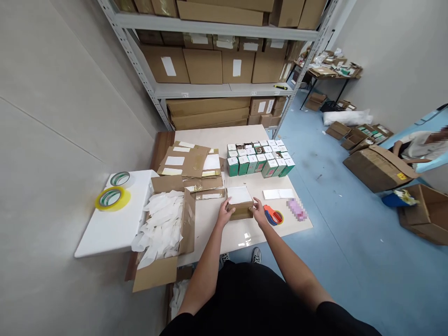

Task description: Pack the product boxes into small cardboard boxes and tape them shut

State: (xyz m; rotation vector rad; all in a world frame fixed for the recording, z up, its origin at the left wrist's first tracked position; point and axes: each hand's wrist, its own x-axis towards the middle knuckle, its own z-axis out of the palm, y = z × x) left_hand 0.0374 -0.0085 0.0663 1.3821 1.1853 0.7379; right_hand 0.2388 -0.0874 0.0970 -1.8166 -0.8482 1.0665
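A small brown cardboard box (241, 213) with a large white label (240, 194) on top sits between my hands near the table's front edge. My left hand (225, 213) is closed on its left side. My right hand (259, 212) grips the opposite side, fingertips at the upper corner. Just right of that hand lies an orange and blue tape dispenser or cutter (273, 215), its exact kind unclear. White label slips (278, 194) rest beyond it, beside a blurred pink item (297, 209). Behind the box stand rows of green and white small cartons (252, 163).
Flattened cardboard boxes (185, 161) are stacked at the back left. An open carton of white paper (164, 221) stands left, next to tape rolls (111, 198) on a white surface. Loaded shelving (224, 88) closes off the back. A person (422, 147) is at far right.
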